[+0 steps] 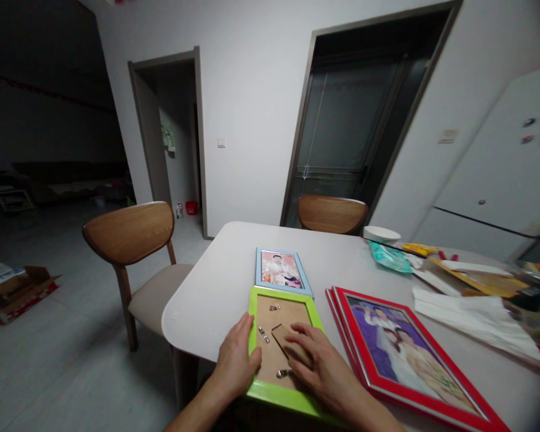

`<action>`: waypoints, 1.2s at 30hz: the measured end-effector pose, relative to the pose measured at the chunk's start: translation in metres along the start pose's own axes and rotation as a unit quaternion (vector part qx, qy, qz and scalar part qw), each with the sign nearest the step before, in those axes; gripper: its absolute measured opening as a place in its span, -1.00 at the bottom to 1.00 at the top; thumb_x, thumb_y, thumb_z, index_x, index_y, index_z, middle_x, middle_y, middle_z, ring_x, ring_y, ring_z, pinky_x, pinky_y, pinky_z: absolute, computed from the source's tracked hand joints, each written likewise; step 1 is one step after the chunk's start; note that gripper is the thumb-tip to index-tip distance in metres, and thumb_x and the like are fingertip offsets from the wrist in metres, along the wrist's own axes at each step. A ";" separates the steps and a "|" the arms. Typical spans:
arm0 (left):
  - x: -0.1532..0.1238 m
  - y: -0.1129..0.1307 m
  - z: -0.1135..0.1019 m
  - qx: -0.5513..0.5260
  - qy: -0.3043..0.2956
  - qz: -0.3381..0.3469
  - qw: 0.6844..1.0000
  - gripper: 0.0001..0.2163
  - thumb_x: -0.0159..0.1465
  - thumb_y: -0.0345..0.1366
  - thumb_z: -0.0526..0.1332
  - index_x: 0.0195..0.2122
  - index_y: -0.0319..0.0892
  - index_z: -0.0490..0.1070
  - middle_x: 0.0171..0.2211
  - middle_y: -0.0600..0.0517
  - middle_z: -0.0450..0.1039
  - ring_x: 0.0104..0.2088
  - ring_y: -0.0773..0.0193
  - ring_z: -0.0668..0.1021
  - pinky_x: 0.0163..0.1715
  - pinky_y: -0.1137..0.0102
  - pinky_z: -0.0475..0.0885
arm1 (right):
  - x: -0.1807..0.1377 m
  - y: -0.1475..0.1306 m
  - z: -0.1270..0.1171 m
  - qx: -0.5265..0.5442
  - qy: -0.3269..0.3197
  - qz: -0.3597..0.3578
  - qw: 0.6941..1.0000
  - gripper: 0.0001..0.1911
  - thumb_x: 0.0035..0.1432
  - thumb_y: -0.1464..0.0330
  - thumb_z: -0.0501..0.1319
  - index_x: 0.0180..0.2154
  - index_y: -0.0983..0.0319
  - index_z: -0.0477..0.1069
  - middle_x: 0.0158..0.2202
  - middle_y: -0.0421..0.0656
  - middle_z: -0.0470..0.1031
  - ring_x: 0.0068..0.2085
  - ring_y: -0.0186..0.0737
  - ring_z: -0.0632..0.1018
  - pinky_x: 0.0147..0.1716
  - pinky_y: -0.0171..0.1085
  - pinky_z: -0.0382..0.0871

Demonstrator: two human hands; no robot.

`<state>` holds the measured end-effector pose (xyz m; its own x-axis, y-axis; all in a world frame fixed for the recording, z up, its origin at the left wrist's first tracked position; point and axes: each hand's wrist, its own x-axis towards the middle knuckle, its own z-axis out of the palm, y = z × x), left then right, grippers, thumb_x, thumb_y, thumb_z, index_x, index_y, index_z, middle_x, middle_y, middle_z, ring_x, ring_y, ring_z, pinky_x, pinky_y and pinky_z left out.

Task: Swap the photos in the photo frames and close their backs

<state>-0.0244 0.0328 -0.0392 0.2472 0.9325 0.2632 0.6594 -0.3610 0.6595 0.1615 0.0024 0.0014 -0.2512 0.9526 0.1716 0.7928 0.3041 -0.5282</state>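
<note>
A green picture frame [254, 312] lies face down on the white table [216, 282], its brown backing board [285, 315] and small metal clips up. My left hand [238, 360] rests on the frame's left edge, fingers stretched flat. My right hand [317, 363] lies flat on the backing board, fingertips on the fold-out stand near a clip. Just beyond the green frame lies a blue frame [281, 271] with a photo face up.
Red frames [400, 354] with a photo are stacked to the right. Papers, a white cloth [468, 318], a teal packet [389, 257] and a white bowl [381, 234] lie at the far right. Wooden chairs [130, 234] stand left of and behind the table. A fridge [499, 174] stands at the right.
</note>
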 end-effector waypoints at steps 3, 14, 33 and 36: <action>0.001 0.000 0.000 0.000 -0.001 -0.002 1.000 -0.47 0.00 -0.41 0.04 0.05 -0.39 0.10 0.08 -0.17 0.12 0.07 0.16 0.20 0.08 0.31 0.08 | 0.001 0.001 -0.001 -0.046 0.020 0.057 0.997 -0.54 -0.12 0.28 0.12 -0.11 0.25 0.30 -0.12 -0.02 0.31 -0.08 -0.12 0.31 -0.09 -0.21 0.12; 0.002 0.003 -0.001 -0.030 -0.012 -0.029 0.999 -0.46 0.01 -0.33 0.09 0.05 -0.41 0.11 0.11 -0.20 0.05 0.10 0.13 0.14 0.08 0.28 0.03 | 0.008 0.000 -0.001 -0.020 0.038 0.071 0.997 -0.62 -0.21 0.45 0.05 -0.24 0.28 0.35 -0.26 -0.07 0.38 -0.17 -0.19 0.37 -0.14 -0.28 0.16; 0.015 -0.051 -0.075 -0.338 0.030 -0.184 0.922 -0.70 0.00 -0.09 0.10 -0.38 -0.24 0.29 -0.57 0.08 0.42 -0.55 0.26 0.46 -0.58 0.47 0.30 | 0.007 0.028 -0.020 -0.142 0.037 0.155 0.977 -0.56 -0.03 0.33 0.03 -0.08 0.37 0.24 -0.19 0.09 0.40 -0.18 -0.07 0.43 -0.21 -0.19 0.23; 0.015 -0.062 -0.081 -0.285 0.030 -0.186 0.940 -0.72 0.00 -0.17 0.10 -0.33 -0.26 0.30 -0.53 0.05 0.43 -0.50 0.22 0.48 -0.51 0.43 0.33 | 0.010 0.030 -0.016 -0.156 0.008 0.171 0.973 -0.55 -0.04 0.40 0.02 -0.05 0.36 0.20 -0.26 0.08 0.43 -0.25 -0.09 0.46 -0.29 -0.24 0.24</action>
<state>-0.1192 0.0683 -0.0194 0.0223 0.9992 -0.0329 0.2014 0.0277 0.9791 0.1912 0.0209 0.0004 0.0643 0.9969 0.0444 0.9590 -0.0495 -0.2790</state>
